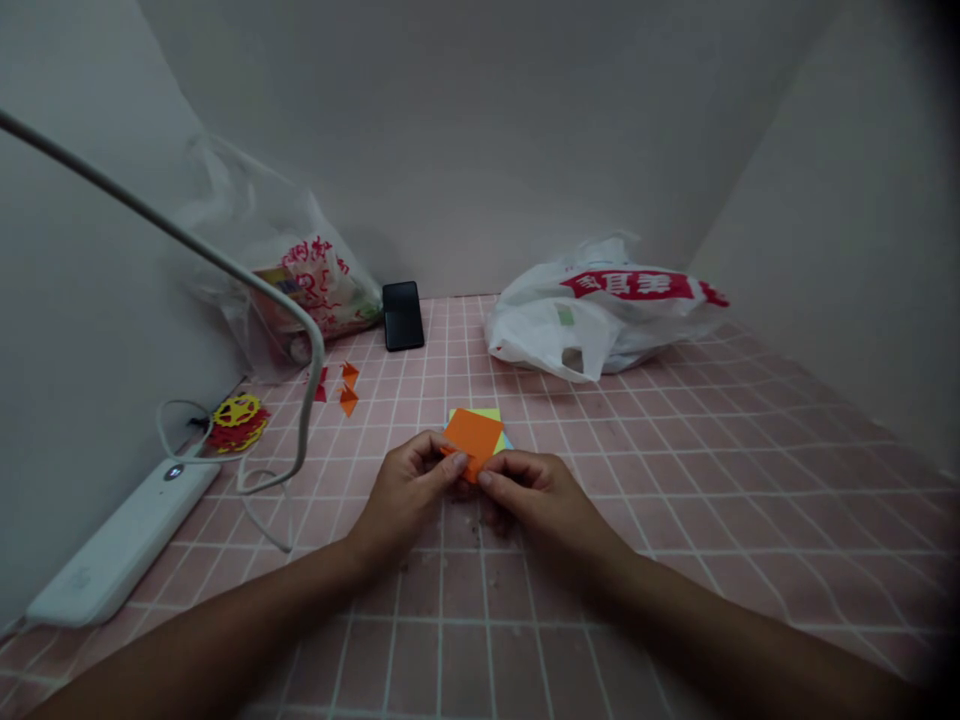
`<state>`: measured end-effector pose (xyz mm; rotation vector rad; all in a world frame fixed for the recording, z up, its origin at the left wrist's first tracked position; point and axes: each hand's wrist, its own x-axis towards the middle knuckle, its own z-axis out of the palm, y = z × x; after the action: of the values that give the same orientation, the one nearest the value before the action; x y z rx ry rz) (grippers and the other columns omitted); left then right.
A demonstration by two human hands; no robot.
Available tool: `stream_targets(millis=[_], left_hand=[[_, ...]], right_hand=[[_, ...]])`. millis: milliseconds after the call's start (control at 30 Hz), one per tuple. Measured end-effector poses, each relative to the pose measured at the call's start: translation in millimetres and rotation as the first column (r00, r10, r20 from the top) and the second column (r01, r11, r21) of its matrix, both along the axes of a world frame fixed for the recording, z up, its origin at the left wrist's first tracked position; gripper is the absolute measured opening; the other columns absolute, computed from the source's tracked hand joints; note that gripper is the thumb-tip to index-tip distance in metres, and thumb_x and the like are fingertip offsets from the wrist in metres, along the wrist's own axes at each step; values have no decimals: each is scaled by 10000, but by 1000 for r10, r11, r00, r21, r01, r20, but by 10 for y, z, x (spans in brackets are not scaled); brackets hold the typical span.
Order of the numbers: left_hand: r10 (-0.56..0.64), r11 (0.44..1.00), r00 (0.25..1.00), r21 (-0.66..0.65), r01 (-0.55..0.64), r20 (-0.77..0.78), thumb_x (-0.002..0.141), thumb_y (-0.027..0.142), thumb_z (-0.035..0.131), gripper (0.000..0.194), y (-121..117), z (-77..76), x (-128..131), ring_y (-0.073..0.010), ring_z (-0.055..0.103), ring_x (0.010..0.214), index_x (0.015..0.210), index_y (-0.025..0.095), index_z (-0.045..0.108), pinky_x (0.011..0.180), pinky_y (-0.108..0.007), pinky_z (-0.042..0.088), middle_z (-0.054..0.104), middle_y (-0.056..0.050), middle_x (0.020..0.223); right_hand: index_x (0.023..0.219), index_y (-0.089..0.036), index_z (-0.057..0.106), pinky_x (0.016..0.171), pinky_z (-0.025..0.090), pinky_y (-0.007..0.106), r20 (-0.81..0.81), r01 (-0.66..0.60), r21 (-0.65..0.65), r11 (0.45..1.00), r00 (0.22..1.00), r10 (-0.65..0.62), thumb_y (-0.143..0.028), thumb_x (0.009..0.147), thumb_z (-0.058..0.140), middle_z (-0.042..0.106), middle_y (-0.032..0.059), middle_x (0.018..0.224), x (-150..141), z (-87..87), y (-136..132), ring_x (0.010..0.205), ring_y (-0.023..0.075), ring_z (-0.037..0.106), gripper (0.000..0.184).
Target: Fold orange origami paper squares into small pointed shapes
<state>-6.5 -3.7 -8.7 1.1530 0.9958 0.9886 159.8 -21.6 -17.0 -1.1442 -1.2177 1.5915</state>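
Note:
My left hand (409, 485) and my right hand (534, 492) meet at the middle of the pink checked tabletop (675, 480). Both pinch a small folded orange paper piece (470, 467) between thumb and fingertips. Just behind it lies a stack of square paper sheets (475, 431), orange on top with green and blue edges showing underneath. The hands hide the lower part of the folded piece.
A white plastic bag with red print (600, 315) lies at the back right. A clear bag of goods (296, 275), a black phone (403, 314), orange and red scraps (346, 388), a red and yellow paper cutout (238, 420) and a white lamp base (124, 540) with cable sit left.

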Motion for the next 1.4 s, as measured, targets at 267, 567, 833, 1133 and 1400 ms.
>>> stream_targets(millis=[267,567,833,1133,1400], left_hand=[[10,1000,999,-14,-10,32,796,346,733,224,33,-8,-3,-116,594,641,793,147,632,666,-244,477,655,9,675],[-17,994,995,-105,27,99,727,315,805,342,71,-36,-7,-84,564,501,927,171,567,535,-204,444,617,53,623],[-102,985,989,-125,116,110,853,405,685,268,36,-37,0,-102,613,606,876,156,589,634,-244,510,636,10,710],[-61,998,998,-27,62,35,713,252,794,233,23,-31,12,-109,614,674,824,152,615,644,-233,476,653,2,745],[-36,998,998,-45,38,50,700,256,784,235,-3,-2,29,-106,619,630,778,156,586,617,-229,496,664,14,709]], right_hand=[[747,-160,619,490,354,243,28,-64,27,998,998,63,-383,860,580,543,-20,541,8,-18,6,476,102,475,253],[968,-207,587,523,381,248,55,33,255,966,997,-49,-276,832,626,605,-5,771,26,9,6,592,115,510,157],[816,-193,548,489,389,245,-73,38,70,997,997,-33,-252,758,618,588,-47,574,-19,32,37,489,104,525,108],[792,-197,540,495,399,233,-84,98,107,989,992,-89,-247,761,657,608,-48,604,-17,54,19,507,93,539,131],[768,-196,553,525,401,240,-88,135,106,985,988,-126,-226,735,662,587,-47,630,-23,53,11,547,104,537,118]])
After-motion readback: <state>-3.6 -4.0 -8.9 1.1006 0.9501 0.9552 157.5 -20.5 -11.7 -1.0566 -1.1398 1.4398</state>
